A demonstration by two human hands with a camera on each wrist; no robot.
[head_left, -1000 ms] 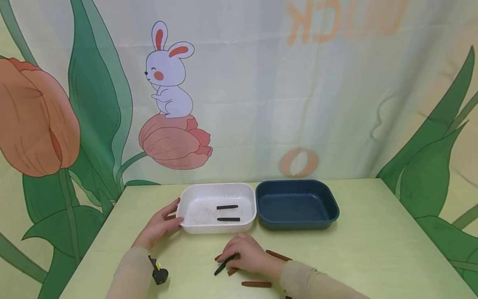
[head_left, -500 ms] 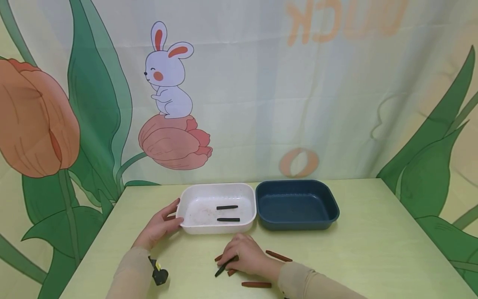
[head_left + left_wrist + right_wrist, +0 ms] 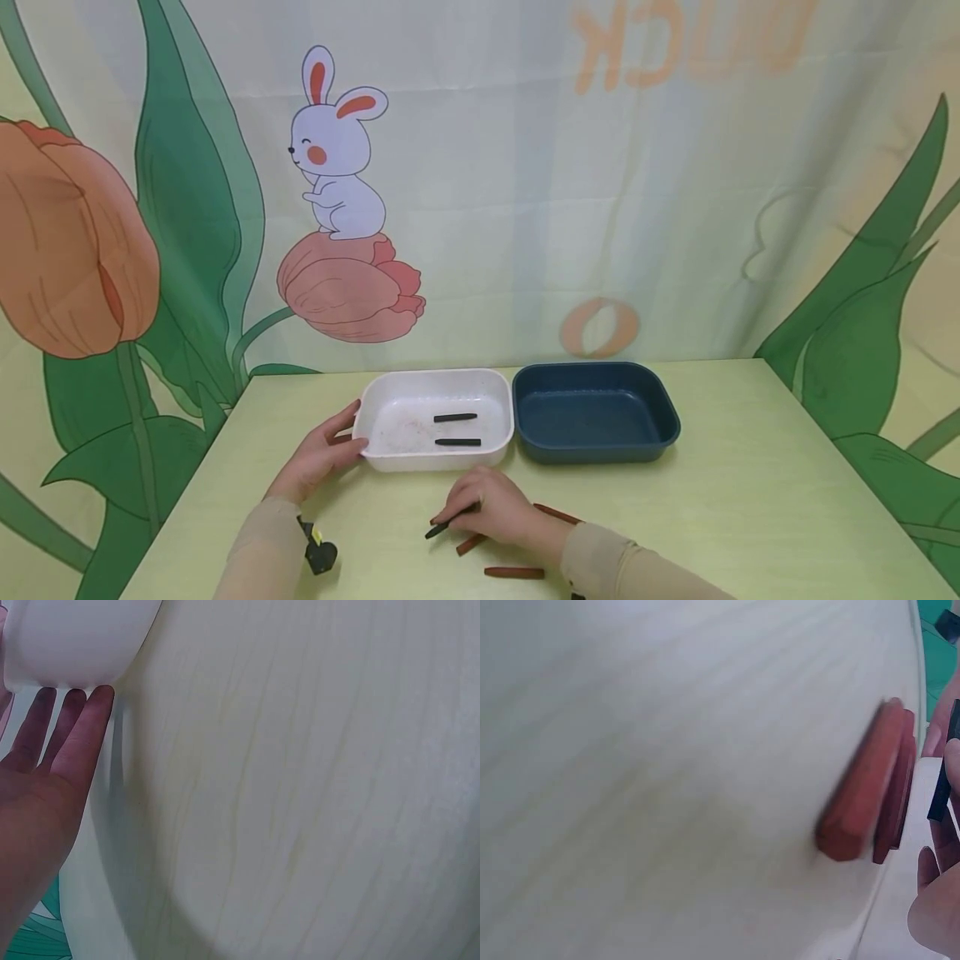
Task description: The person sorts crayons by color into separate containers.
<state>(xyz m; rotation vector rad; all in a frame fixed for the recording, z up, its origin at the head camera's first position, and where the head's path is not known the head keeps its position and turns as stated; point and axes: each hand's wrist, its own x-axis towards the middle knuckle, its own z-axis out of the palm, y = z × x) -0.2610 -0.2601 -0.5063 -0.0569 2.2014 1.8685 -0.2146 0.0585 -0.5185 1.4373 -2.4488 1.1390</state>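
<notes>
My right hand pinches a black crayon between thumb and fingers, in front of the white tray. In the right wrist view the held black crayon appears at the right edge, raised above the table. Under and around this hand lie several reddish-brown crayons, partly covered by it. My left hand rests on the left end of the white tray, thumb at the near corner. In the left wrist view its straight fingers touch the tray's outer wall. Two black crayons lie inside the white tray.
A dark blue tray stands directly right of the white one. Both are at the back of the pale yellow-green table, before a printed curtain. A black wrist device sits beside the left sleeve.
The black crayon in my right hand has risen slightly and turned flatter, its tip shifting up and a little left. My left hand stays on the white tray.
</notes>
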